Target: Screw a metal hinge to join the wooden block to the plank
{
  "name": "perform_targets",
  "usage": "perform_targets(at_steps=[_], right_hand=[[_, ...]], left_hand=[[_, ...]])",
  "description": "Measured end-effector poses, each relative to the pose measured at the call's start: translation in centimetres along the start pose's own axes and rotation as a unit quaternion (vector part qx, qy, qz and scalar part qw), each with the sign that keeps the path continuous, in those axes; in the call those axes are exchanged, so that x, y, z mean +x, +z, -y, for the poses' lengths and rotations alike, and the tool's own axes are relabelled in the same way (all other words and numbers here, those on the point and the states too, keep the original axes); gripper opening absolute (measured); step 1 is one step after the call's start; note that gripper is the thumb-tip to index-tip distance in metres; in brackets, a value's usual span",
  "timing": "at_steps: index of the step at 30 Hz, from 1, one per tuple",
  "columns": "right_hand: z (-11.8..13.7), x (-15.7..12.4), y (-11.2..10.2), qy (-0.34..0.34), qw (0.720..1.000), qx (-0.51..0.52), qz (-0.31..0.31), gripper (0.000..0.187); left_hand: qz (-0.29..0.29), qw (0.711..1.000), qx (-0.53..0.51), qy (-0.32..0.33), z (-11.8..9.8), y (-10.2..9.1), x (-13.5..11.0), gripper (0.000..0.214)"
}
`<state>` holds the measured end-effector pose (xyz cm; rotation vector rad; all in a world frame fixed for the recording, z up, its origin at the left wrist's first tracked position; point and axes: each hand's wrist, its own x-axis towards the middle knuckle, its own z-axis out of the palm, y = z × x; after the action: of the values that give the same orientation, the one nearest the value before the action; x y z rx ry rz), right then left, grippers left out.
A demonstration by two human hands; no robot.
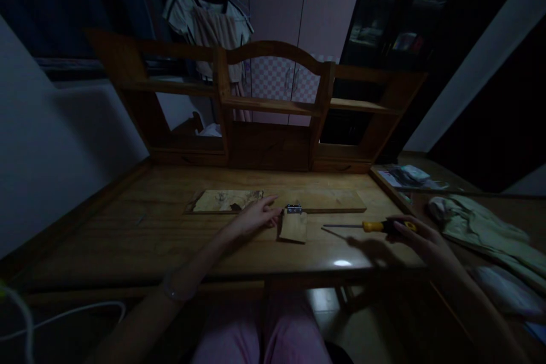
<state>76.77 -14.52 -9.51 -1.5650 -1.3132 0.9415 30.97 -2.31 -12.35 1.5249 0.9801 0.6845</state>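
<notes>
My right hand (412, 233) is closed around the black and yellow handle of a screwdriver (372, 227), its shaft pointing left above the desk top. Resting on the long wooden board (328, 200), my left hand (258, 213) has its fingers stretched toward a small metal hinge (294, 209). The hinge lies where the long board meets a small wooden block (293, 227) in front of it. Whether the left fingertips touch the hinge or only the wood beside it, I cannot tell. The board's left part is pale with dark, rough marks.
A wooden hutch (273, 103) with shelves and small drawers stands along the back of the desk (162, 239). Folded cloth (482, 222) and plastic bags lie on a surface to the right. A white cable (81, 310) loops at the lower left.
</notes>
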Motion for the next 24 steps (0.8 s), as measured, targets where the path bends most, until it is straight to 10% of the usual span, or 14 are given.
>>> perform_targets(at_steps=[5,16,19,24], right_hand=[[-1.2,-0.6,1.8,-0.021,0.995,-0.089,0.036,0.056],[-5.1,2.0,2.9,-0.130,0.981,-0.144,0.000,0.056],[-5.6,1.6,3.2,-0.138,0.980,-0.144,-0.004,0.057],[-6.2,1.5,3.2,-0.144,0.980,-0.137,0.004,0.056]], left_hand=[[-0.194,0.952,0.204,0.118,-0.5,0.9,-3.3,0.046],[-0.300,0.917,0.223,0.140,4.3,3.6,-9.7,0.029],[-0.391,0.860,0.296,0.140,5.2,0.5,-11.1,0.027],[-0.555,0.716,0.423,0.028,6.4,-10.1,-13.6,0.037]])
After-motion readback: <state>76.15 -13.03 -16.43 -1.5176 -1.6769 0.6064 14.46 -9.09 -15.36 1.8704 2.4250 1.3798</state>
